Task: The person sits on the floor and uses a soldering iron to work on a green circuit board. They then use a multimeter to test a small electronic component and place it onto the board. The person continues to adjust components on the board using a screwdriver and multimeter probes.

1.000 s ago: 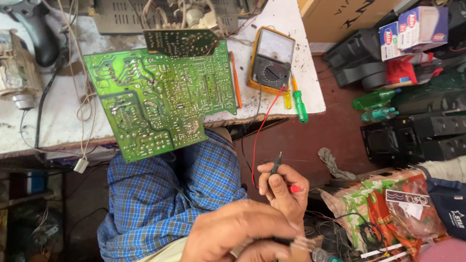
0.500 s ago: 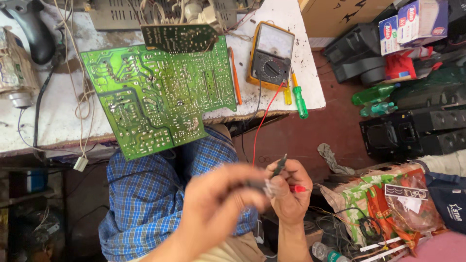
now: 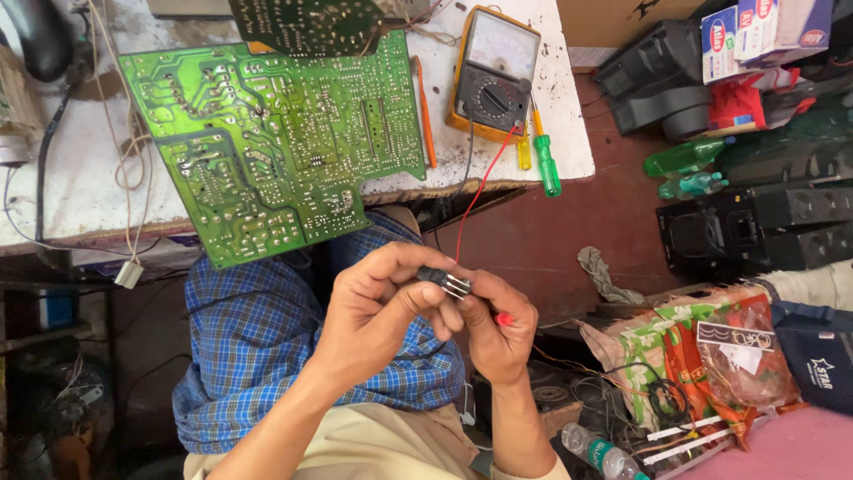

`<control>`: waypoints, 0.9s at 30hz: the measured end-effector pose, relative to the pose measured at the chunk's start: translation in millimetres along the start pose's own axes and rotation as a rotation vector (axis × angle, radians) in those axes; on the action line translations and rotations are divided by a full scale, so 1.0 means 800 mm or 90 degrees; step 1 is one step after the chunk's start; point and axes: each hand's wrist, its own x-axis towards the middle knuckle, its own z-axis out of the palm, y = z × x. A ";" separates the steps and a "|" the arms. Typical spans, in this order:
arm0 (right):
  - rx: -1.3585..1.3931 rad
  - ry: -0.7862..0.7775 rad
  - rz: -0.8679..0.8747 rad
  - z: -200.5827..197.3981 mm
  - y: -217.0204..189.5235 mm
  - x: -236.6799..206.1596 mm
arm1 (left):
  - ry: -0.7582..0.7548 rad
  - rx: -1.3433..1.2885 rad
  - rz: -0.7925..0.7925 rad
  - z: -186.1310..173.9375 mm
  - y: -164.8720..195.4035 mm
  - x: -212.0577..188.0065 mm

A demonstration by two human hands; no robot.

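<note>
Black, small component [image 3: 444, 282] pinched in left hand [image 3: 378, 307] grip, right hand [image 3: 498, 333] clamped on red probe [image 3: 504, 318] just beside. Probably light, rigid, legs bendable; best gripped by body.

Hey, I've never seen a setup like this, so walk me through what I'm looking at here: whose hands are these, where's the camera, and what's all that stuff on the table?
There is no machine here: a person works with two bare hands, and the single camera sits on their head, looking down past a blue checked shirt.

The left hand pinches a small black part with metal legs. The right hand meets it from the other side and grips a red-tipped probe; its red wire runs up to a yellow meter with a dial.

The meter lies on a worn white table. Beside it lie a large green circuit board, solder side up, a darker board above it, an orange pen-like stick and a green-handled screwdriver. Black boxes, bottles and bags crowd the floor on the right.
</note>
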 end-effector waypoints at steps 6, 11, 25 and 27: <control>0.130 -0.020 0.006 0.006 0.004 -0.001 | -0.022 -0.041 0.004 -0.008 -0.006 0.002; 0.038 -0.015 -0.007 0.006 0.011 0.000 | -0.031 -0.064 -0.011 -0.013 -0.006 0.002; -0.070 0.152 0.232 0.007 0.012 0.021 | 0.096 0.126 0.044 -0.019 -0.010 0.001; -0.106 0.110 0.179 0.004 0.006 0.022 | 0.105 0.138 0.040 -0.022 -0.007 0.004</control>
